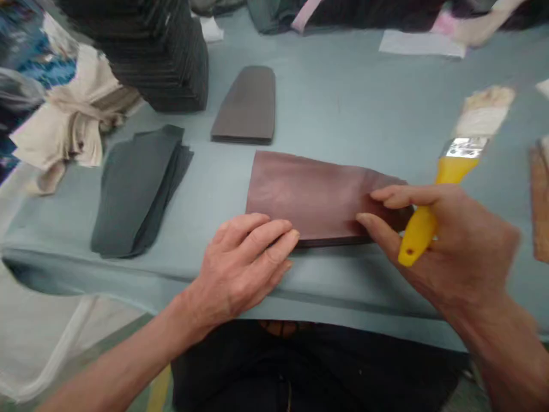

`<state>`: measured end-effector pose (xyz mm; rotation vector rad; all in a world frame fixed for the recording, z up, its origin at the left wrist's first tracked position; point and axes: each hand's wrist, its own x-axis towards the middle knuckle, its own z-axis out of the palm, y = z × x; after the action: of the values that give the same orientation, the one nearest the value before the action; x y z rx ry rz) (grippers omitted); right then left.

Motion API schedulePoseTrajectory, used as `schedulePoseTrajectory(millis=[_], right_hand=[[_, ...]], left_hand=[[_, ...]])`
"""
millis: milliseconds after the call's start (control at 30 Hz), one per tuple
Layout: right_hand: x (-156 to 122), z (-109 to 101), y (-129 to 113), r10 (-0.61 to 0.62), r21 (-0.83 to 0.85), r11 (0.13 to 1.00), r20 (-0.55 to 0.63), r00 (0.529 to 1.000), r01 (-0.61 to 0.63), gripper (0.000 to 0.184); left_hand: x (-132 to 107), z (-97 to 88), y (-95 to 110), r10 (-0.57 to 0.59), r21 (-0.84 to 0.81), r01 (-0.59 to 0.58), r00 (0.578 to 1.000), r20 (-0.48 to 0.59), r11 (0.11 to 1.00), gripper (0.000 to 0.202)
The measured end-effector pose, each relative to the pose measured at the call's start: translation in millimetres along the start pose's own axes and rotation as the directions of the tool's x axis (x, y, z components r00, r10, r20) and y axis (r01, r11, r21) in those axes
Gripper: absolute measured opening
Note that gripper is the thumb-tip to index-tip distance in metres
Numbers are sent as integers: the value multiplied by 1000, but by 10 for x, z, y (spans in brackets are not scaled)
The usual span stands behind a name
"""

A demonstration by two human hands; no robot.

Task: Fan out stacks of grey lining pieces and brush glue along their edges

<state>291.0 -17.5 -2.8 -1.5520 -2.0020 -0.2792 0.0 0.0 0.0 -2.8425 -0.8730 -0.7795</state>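
Note:
A stack of reddish-brown sheets, perhaps leather, lies on the cloth-covered table in front of me, its right end curving upward. My left hand rests with outstretched fingers on its near left edge. Against the palm of my right hand, a paintbrush with a yellow handle is held, pale bristles pointing up and away. The thumb and forefinger of that hand meet the stack's right part; whether they pinch a sheet, I cannot tell. Its other fingers are hidden.
Dark green cut pieces lie fanned at the left. Beyond the brown sheets is a small grey-brown stack. A tall pile of dark pieces stands behind, near a tied beige cloth bundle. A wooden piece sits at the right edge.

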Motion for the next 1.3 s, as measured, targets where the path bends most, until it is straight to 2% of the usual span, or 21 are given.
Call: schedulePoseTrajectory(millis=[167,367,600,800,900,1067,1133,1200,1300], right_hand=[[-6,-9,6,-6,39,999,-12,1000,7,27],[-3,1,2,-30,47,998,-18,999,31,25],[18,15,11,-89,24,996,-40,995,90,23],[37,15,3,-119,11,993,-60,991,120,22],[35,20,3,-114,10,993,-59,992,114,22],[17,38,16,-104,-3,995,-58,993,104,23],[12,44,20,-102,-1,995,-60,993,103,23],[9,47,22,-103,-1,995,-63,993,103,22],[6,49,20,-96,10,995,-56,994,97,21]], left_hand=[[1,40,-1,-16,9,16,1000,8,1000,33],[31,-8,13,-56,39,52,993,105,998,44],[107,10,160,-219,138,193,953,208,971,69],[222,4,161,-286,127,260,920,269,957,73],[331,-1,65,-315,117,292,874,371,949,82],[621,-25,-77,-393,146,378,736,552,914,86],[718,-27,-119,-416,168,397,698,583,902,84],[779,-15,-166,-431,188,402,684,589,896,82],[802,33,-247,-423,200,380,702,574,903,74]])
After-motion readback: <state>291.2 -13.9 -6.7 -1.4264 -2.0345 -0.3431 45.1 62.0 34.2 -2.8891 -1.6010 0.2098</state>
